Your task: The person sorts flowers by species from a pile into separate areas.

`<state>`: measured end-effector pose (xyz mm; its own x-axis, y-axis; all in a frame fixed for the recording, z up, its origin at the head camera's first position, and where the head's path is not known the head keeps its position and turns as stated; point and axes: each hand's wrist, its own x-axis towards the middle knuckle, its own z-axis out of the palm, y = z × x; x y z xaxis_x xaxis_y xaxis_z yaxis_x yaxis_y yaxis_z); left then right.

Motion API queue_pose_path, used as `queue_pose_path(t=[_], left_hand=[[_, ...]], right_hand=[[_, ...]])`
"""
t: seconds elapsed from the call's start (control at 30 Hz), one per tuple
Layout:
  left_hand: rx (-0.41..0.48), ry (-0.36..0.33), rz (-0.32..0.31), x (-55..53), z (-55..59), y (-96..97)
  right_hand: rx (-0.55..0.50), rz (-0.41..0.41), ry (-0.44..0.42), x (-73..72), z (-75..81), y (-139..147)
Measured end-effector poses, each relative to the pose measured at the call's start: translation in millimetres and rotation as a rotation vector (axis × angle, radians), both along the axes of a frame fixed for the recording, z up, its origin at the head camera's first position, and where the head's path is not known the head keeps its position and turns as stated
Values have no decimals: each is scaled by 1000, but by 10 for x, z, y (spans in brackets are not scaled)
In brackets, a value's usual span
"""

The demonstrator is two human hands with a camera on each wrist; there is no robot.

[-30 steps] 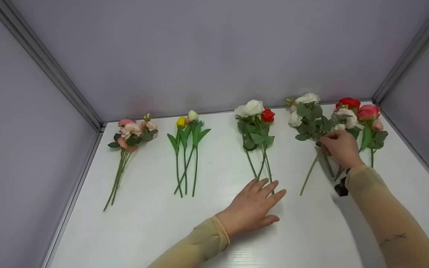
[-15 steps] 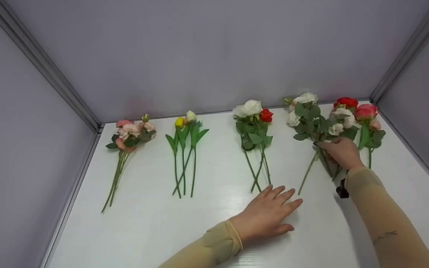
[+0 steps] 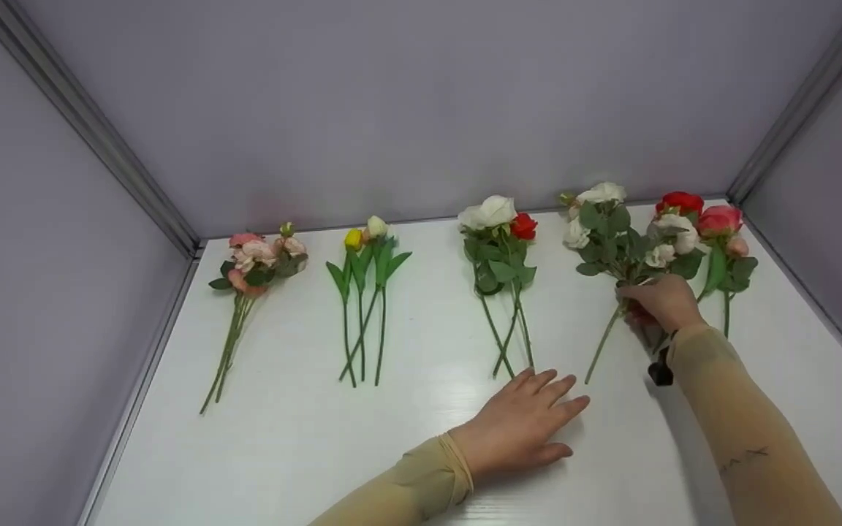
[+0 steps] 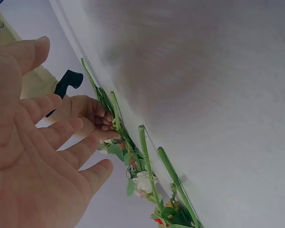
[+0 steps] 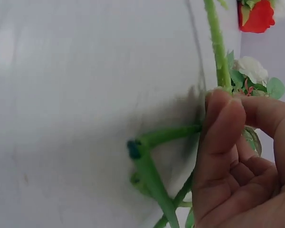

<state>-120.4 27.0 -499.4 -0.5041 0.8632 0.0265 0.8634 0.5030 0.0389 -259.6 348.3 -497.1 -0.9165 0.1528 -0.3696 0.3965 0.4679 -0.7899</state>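
Note:
At the right of the head view, my right hand (image 3: 664, 301) pinches the stem of a leafy white flower spray (image 3: 603, 193) between thumb and fingers. The right wrist view shows this pinched green stem (image 5: 218, 52) close up, with other stem ends (image 5: 152, 166) beside the hand. My left hand (image 3: 517, 424) is held with straight, spread fingers just in front of the stem ends of the white roses (image 3: 495, 211) and red rose (image 3: 524, 226). Its palm holds nothing in the left wrist view. Whether it touches the table is unclear.
On the white table (image 3: 282, 453) lie a pink flower bunch (image 3: 254, 254) at the left and several tulips (image 3: 354, 239) beside it. A red flower (image 3: 680, 201) and a pink peony (image 3: 721, 219) lie at the far right. Grey walls (image 3: 435, 109) enclose the table.
My left hand has shifted right and towards me, uncovering the rose stem ends. My right hand has come slightly lower on the white spray's stem. The flowers have hardly moved.

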Motion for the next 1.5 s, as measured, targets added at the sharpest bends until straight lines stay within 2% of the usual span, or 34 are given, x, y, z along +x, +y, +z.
queue_pose_path(t=[0.13, 0.47, 0.6, 0.7, 0.83, 1.0, 1.13, 1.27, 1.5], left_hand=[[21, -3, -2, -19, 11, -32], [31, -11, 38, -83, 43, -117], [79, -40, 81, -114, 64, -174], [152, -94, 135, -143, 84, -236], [290, -241, 243, -184, 112, -337], [516, -542, 415, -223, 150, -464], [698, -797, 499, -246, 158, -554], [815, -965, 503, -261, 131, -635], [976, -1164, 414, -288, 67, -701]], right_hand=[[-33, -30, -14, -11, 20, -14], [-95, -49, 35, -3, 152, 17], [-42, -44, 121, 47, 189, -35], [-23, -34, 205, 100, 198, -156], [-46, -1, 270, 156, 220, -443], [-101, 79, 338, 238, 290, -923], [-186, 153, 421, 359, 367, -1276], [-279, 224, 470, 455, 412, -1533], [-374, 271, 506, 513, 422, -1733]])
